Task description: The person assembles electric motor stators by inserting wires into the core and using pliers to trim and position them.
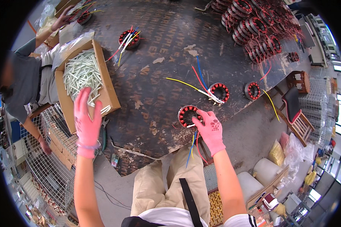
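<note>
My left hand [88, 118], in a pink glove, reaches over the near end of a cardboard box [111, 90] of short white sleeves [83, 72]. Its fingers are stretched, with the thumb apart. My right hand [209, 130], gloved the same way, pinches the right side of a ring-shaped motor stator [185, 116] with red windings. A white sleeve [191, 125] shows beside the fingertips, and blue, yellow and red wires hang below that hand over the table edge. Just beyond it lies another stator [219, 93] with white sleeves on its wires.
A stator [252, 90] sits at the right edge, another [129, 39] beyond the box. Stacked stators [254, 28] fill the far right. Pliers [104, 136] lie near the box. A co-worker [24, 75] stands at left, one hand [62, 19] at a far stator. A chair [295, 109] stands right.
</note>
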`<state>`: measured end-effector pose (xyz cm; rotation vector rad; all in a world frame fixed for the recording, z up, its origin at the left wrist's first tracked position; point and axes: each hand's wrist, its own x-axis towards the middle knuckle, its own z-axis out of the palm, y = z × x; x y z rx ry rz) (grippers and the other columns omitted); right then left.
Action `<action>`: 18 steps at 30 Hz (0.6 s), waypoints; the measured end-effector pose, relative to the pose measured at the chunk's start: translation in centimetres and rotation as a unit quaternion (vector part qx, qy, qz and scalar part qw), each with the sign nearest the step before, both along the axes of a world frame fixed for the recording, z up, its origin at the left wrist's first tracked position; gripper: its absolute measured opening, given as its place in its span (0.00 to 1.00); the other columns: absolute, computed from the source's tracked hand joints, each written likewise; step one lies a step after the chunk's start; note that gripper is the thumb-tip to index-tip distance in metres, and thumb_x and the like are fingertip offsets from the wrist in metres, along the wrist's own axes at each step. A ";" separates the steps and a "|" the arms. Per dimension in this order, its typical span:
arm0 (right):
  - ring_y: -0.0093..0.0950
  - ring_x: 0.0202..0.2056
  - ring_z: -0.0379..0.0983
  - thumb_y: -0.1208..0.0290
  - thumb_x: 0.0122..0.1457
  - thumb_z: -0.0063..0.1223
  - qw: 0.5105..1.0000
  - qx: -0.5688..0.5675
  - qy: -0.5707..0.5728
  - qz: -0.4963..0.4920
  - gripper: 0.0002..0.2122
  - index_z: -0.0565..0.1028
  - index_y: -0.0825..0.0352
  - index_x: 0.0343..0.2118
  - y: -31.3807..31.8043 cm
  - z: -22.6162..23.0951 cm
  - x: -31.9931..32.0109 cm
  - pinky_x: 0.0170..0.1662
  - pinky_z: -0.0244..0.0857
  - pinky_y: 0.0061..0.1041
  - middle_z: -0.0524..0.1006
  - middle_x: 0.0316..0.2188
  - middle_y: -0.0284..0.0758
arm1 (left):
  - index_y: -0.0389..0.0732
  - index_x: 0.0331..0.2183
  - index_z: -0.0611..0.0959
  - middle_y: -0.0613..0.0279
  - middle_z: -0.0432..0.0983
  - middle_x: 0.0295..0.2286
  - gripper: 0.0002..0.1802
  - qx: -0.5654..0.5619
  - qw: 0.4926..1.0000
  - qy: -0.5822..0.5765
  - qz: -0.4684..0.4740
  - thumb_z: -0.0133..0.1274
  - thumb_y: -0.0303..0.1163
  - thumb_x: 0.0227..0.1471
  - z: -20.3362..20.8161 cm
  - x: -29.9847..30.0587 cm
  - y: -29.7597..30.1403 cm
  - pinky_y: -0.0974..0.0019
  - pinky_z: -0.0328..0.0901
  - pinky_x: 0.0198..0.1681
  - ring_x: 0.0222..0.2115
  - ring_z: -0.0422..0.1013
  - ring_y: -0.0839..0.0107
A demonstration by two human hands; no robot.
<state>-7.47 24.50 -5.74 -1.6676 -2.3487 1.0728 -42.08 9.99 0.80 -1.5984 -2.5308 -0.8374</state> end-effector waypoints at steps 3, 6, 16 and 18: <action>0.36 0.33 0.74 0.60 0.54 0.56 0.999 0.009 -0.032 0.010 0.14 0.75 0.62 0.39 -0.3 -0.1 0.6 0.36 0.67 0.33 0.73 0.35 0.38 | 0.37 0.48 0.74 0.52 0.69 0.48 0.23 -0.020 0.989 -0.084 -0.121 0.55 0.22 0.48 0.8 6.1 0.4 0.60 0.62 0.53 0.50 0.66 0.56; 0.34 0.33 0.75 0.61 0.53 0.56 0.999 -0.043 -0.018 0.013 0.12 0.75 0.64 0.36 -0.9 0.3 0.3 0.36 0.67 0.32 0.74 0.33 0.37 | 0.37 0.44 0.78 0.53 0.72 0.46 0.18 -0.027 0.957 -0.187 -0.222 0.55 0.22 0.48 -1.3 10.1 1.4 0.59 0.65 0.49 0.46 0.69 0.54; 0.37 0.34 0.76 0.58 0.52 0.56 0.989 -0.041 -0.131 0.051 0.14 0.73 0.64 0.32 -3.1 0.2 -1.1 0.35 0.67 0.33 0.77 0.28 0.39 | 0.49 0.44 0.77 0.59 0.69 0.41 0.20 -0.211 0.895 -0.085 -0.383 0.56 0.39 0.47 -9.6 17.5 13.2 0.56 0.66 0.43 0.41 0.69 0.58; 0.38 0.33 0.76 0.57 0.52 0.55 0.985 -0.033 -0.150 0.083 0.13 0.73 0.64 0.31 -3.2 0.9 -2.0 0.35 0.67 0.34 0.78 0.29 0.38 | 0.50 0.43 0.77 0.60 0.68 0.38 0.19 -0.247 0.893 -0.042 -0.374 0.56 0.40 0.47 -11.2 17.7 13.2 0.57 0.67 0.40 0.40 0.69 0.59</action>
